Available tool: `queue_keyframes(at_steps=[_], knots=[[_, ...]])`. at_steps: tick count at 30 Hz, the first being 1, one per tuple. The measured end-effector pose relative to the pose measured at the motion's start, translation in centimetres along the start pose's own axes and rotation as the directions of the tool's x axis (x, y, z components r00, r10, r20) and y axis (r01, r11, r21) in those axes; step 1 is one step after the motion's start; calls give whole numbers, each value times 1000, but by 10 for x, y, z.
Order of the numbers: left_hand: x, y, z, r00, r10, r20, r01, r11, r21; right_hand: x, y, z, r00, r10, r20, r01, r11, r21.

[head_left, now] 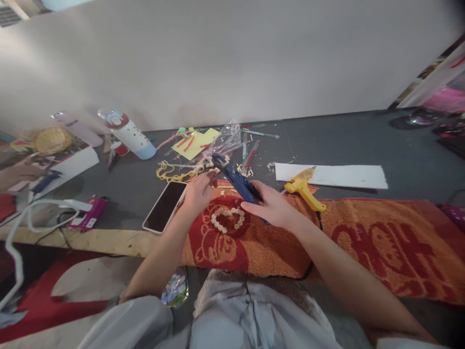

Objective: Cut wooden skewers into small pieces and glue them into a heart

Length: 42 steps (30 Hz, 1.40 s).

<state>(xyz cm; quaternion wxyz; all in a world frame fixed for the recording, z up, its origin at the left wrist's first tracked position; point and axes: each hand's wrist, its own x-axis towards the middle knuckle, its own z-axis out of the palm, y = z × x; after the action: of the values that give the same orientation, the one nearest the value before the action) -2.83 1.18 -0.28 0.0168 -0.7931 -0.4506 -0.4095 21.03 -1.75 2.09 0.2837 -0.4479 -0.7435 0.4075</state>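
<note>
My right hand (271, 203) is wrapped round a long dark-blue tool (236, 179) with a darker front end, held slanting up and to the left above the towel. Its exact kind is unclear. My left hand (199, 191) is closed, with thumb and fingertips together close to the tool's front end; anything between them is too small to make out. Below the hands, a heart-shaped ring of small pale pieces (218, 226) lies on the red-and-orange towel (279, 247). More loose pale bits (245, 170) are scattered just beyond the tool.
A phone (165, 206) lies left of my left hand. To the right are a yellow glue gun (303, 187) and a white strip (348, 175). Yellow cord (169, 172), yellow paper (192, 146) and a bottle (129, 135) stand or lie behind. Another person's hand (22, 174) is at far left.
</note>
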Motion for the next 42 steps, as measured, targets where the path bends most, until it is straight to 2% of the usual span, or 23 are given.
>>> queue_keyframes(at_steps=[5, 9, 19, 28, 34, 42], knots=[[1, 2, 0, 990, -111, 88, 123, 982, -143, 0, 2, -1, 1000, -8, 1, 8, 999, -38], [3, 5, -2, 983, -124, 136, 149, 969, -195, 1, 5, -4, 1000, -25, 16, 26, 998, -61], [6, 8, -6, 970, -152, 190, 178, 976, -124, 3, 9, -6, 999, -18, 27, 20, 997, -80], [9, 3, -17, 929, -169, 329, 222, 966, -131, 4, 8, -7, 998, 12, 69, -7, 997, -82], [7, 1, -14, 945, -153, 288, 190, 976, -102, 3, 9, -5, 999, 4, 49, 0, 997, -81], [4, -1, -8, 978, -80, 195, 78, 997, 18, 3, 8, -2, 999, 18, 28, -16, 998, -67]])
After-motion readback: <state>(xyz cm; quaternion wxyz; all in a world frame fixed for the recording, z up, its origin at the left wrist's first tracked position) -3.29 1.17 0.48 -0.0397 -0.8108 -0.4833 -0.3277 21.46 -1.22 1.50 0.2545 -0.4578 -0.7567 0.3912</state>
